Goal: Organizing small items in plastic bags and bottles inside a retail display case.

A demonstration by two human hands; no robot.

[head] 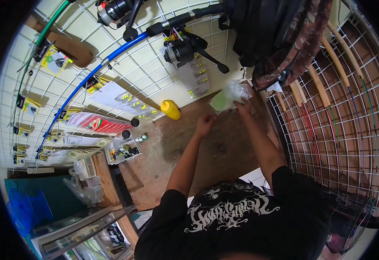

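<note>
A crinkled clear plastic bag (239,88) lies at the far right corner of a worn brown wooden tabletop (196,162). Beside it on the left is a flat pale-green piece (220,100), apparently in clear plastic. My right hand (244,108) reaches to the near edge of the bag, its fingers touching the plastic; whether they pinch it is unclear. Over the table, just nearer than the green piece, my left hand (204,126) hovers with curled fingers. Any small thing between those fingers is too blurred to make out.
A yellow squeeze bottle (170,110) stands against the wall. Left of the table sits a white tray (124,152) of small items. Spinning reels (179,53) on rods hang from a white wire grid ahead. A dark bag (251,29) overhangs the far right corner.
</note>
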